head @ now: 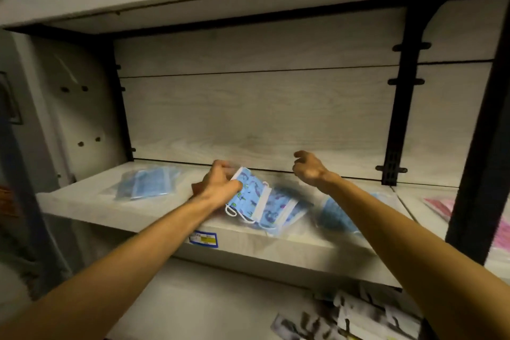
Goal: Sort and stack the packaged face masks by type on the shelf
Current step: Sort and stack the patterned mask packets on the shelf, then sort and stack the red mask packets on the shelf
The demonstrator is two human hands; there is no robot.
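Two hands work over the shelf point(165, 219): the left hand point(218, 186) grips a patterned mask pack point(252, 194), its long axis slanting toward the back left; the right hand point(309, 167) hovers, fingers loosely curled, holding nothing.

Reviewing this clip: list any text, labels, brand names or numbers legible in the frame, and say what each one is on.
Nothing can be read.
Shelf-edge price label: blue border, yellow band, print too blurred to read.
Patterned mask pack held by the left hand: printed pattern only, no legible words.
Plain blue mask pack on the shelf: no readable text.
Black-and-white packs on the lower shelf: blurred, unreadable.
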